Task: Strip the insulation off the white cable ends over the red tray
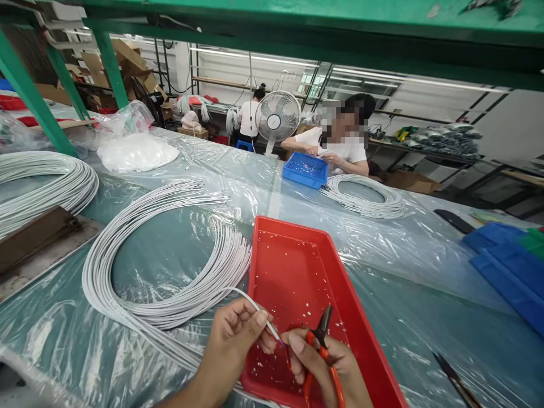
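Note:
Between the thumb and fingers of my left hand (pixel 240 334) is the end of a white cable (pixel 251 300), which runs back to a coiled bundle of white cables (pixel 170 306). A darker, thin tip shows at the cable's end. My right hand (pixel 331 368) holds orange-handled scissors (pixel 322 340), blades pointing up and away, while its thumb and forefinger pinch close to the cable tip. Whether they grip the tip itself is hard to tell. Both hands are over a red tray (pixel 297 255) scattered with small white scraps.
Left stand another cable coil (pixel 59 175) and a rusty metal block (pixel 38 238). Dark pointed tweezers or scissors (pixel 454 377) lie right, below blue bins (pixel 510 266). Across the table a co-worker (pixel 344 141) works over a blue tray (pixel 305 170). A green beam (pixel 272 17) crosses overhead.

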Tool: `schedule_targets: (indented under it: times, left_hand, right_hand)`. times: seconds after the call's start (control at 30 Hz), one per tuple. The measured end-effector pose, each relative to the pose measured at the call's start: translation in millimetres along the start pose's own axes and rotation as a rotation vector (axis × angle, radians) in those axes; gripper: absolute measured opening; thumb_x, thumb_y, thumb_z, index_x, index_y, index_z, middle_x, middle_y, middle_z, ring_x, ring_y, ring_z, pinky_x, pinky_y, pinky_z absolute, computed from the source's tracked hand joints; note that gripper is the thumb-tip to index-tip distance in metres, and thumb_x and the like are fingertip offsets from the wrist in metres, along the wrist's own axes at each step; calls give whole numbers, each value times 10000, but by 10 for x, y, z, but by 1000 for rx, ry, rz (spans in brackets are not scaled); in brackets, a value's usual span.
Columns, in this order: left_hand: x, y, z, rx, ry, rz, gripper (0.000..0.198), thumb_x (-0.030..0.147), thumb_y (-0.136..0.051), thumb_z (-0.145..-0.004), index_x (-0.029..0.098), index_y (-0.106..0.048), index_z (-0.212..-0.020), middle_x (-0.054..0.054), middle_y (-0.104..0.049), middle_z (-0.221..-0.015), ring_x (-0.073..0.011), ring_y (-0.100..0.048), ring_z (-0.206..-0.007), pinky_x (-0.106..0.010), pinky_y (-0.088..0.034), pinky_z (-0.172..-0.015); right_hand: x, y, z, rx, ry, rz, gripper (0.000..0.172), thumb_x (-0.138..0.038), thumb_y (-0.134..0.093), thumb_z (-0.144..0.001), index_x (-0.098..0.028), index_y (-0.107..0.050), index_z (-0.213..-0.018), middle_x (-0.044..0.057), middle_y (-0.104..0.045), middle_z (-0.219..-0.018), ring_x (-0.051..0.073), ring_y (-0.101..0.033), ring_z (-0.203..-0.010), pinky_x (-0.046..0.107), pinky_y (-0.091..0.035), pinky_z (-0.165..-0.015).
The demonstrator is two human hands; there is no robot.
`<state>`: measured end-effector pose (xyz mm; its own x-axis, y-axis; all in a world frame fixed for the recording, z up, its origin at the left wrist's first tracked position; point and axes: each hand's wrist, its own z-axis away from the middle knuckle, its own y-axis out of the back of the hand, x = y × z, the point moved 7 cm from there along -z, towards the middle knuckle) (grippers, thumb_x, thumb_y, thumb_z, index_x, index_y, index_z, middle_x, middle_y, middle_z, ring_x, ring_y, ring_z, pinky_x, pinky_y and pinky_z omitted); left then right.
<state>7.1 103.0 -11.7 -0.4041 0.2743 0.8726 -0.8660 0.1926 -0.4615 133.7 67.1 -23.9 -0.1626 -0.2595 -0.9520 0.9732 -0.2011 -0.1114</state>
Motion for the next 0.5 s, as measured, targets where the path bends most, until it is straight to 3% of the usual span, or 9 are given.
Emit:
schedule_targets:
  times: [0.3, 0.5]
  left_hand:
    - [15, -2, -2, -24, -45, -98, 200, 309, -604, -789, 122, -582, -721, 10, -572, -571, -98, -527, -560, -205, -402, -584]
    - [25, -25, 1, -52, -25, -123, 203, 310, -595, -795, 121, -587, -722, -1, -583, -577, -107, -539, -561, -208, -415, -577]
  right_hand:
    - [-67, -115, -17, -159, -50, 20, 326, -449, -742, -605, -133, -660, -610, -11, -532, -512, 72, -424, -465, 172, -359, -453]
    - [-4, -107, -42, -170, -132, -3, 268, -366, -748, -610, -134, -616, -587, -28, -505, -483, 72, -418, -447, 178, -349, -453]
